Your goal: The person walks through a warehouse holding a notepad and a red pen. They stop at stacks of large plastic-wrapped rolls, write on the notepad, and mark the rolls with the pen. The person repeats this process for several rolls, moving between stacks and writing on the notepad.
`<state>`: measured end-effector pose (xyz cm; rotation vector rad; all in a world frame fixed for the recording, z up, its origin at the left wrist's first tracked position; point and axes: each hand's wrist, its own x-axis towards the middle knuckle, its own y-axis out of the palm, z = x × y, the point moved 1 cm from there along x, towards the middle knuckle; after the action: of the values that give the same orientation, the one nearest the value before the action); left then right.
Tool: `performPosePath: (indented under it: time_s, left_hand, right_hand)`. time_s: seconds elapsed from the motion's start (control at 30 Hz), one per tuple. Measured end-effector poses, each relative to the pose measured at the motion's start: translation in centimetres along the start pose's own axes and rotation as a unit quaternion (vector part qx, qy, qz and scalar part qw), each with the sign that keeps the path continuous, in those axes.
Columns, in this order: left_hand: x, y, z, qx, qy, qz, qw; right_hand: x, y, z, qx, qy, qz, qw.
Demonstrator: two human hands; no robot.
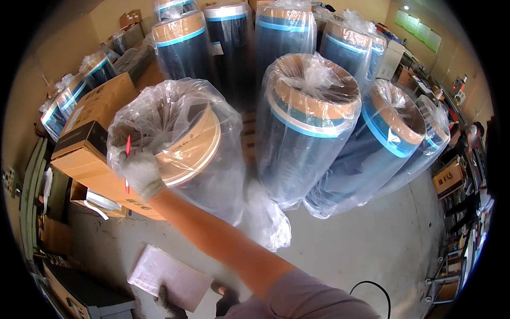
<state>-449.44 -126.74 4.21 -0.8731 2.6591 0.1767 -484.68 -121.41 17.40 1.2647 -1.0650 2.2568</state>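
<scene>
My right hand (139,171), in a pale grey knit glove, reaches out to the left and is closed around a red pen (127,183). It rests against the clear plastic wrap (175,95) over a large cardboard-rimmed roll (204,139); whether the fingers also pinch the plastic I cannot tell. Low in the picture, my left hand (169,304), in a darker glove, grips the lower edge of a white sheet or pad of paper (170,274). Faint marks show on the paper, too small to make out.
A big cardboard box (101,159) stands left of the near roll. Several plastic-wrapped blue rolls (303,154) stand upright behind and to the right. Loose plastic (273,228) trails on the grey floor (340,255). Cluttered shelving (462,212) lines the right side.
</scene>
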Motion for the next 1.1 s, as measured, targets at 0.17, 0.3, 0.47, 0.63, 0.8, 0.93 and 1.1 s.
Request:
performPosePath:
  time_s: [0.17,0.3,0.47,0.63,0.8,0.93,1.1]
  left_hand:
    - [1.5,-5.0,4.2,-0.015,0.012,0.022,1.0]
    - [-0.1,-4.0,2.7,-0.022,0.005,-0.009,1.0]
    - [0.0,-7.7,5.5,0.001,-0.015,-0.067,0.998]
    - [2.3,-3.6,2.7,-0.185,0.057,-0.045,0.98]
    - [1.7,-2.4,-1.1,-0.185,0.111,-0.102,0.971]
    - [4.0,-5.1,-1.0,-0.198,0.055,-0.071,0.976]
    - [6.4,-6.5,-0.9,-0.212,0.033,-0.025,0.977]
  right_hand:
    - [2.8,6.3,2.1,-0.03,-0.012,-0.004,0.999]
    - [2.1,9.1,3.8,-0.132,-0.034,0.056,0.989]
    - [-0.8,7.9,7.7,-0.13,-0.064,0.044,0.989]
    - [-0.7,7.6,4.6,-0.08,-0.073,0.034,0.994]
    - [-0.1,6.4,4.7,-0.084,-0.08,0.086,0.99]
    - [-0.3,6.4,4.9,-0.1,-0.108,0.114,0.983]
    - [0.1,4.4,4.0,-0.139,-0.12,0.132,0.974]
